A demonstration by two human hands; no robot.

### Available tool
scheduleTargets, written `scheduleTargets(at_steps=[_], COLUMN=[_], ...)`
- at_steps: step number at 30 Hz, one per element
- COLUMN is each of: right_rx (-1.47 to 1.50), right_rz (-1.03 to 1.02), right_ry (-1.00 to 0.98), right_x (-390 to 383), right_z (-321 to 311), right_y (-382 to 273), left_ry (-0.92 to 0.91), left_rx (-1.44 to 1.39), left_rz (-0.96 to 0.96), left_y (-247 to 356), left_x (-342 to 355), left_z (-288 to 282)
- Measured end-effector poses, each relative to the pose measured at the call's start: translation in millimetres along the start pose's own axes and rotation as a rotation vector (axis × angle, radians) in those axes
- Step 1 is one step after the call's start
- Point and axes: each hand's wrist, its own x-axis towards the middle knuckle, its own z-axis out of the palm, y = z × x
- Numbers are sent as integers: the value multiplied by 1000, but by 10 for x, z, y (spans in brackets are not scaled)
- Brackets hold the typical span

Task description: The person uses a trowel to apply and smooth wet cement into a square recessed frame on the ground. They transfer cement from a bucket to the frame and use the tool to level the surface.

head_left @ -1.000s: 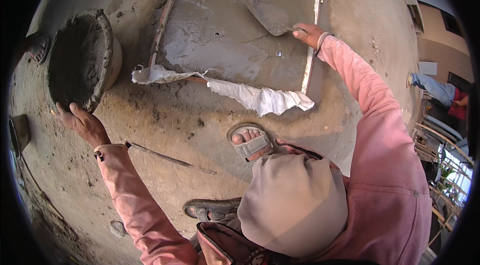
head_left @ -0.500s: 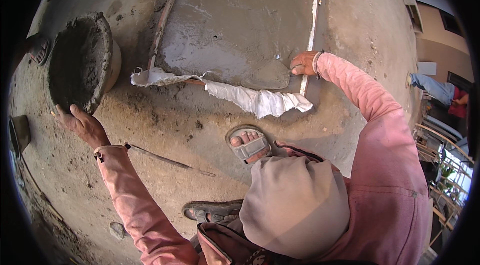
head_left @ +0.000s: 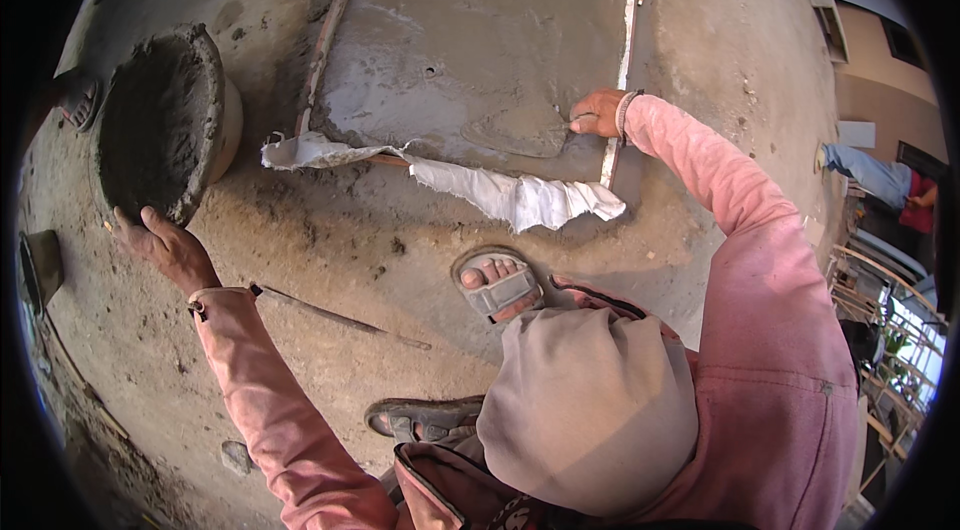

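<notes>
My left hand grips the near rim of a mortar-caked bucket, which is tilted and has wet grey mix inside. My right hand is closed at the right end of a trowel, its handle mostly hidden by the fingers. The trowel's cement-coated blade lies flat on a wet cement slab. Narrow wooden strips border the slab on the left and right. Along its near edge runs a crumpled white cloth or sheet, partly over a strip.
A thin rod lies on the dirt floor between my arms. My sandalled foot is just short of the cloth. Another bucket stands at far left, near another person's foot. Someone in jeans is at far right.
My right hand has slid the trowel slightly left and away from me across the wet cement. The left hand stays at the bucket rim.
</notes>
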Motion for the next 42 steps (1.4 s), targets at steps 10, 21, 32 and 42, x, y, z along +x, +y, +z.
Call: scheduleTargets(at_steps=[10,21,32,42], right_rx=[-197,-357,-99,-593], right_rz=[-50,-94,-63,-132], right_ry=[167,226,534,244], right_x=[-516,-576,-121,-162], right_z=[68,249,45,-137], right_y=[234,596,666,675], left_ry=[0,5,-16,-1], left_rx=[-27,-27,-35,-29], left_rz=[-71,-15,-93,-34], left_y=[65,55,76,7], left_x=[-9,15,-6,14], left_z=[-35,-24,-29,-11])
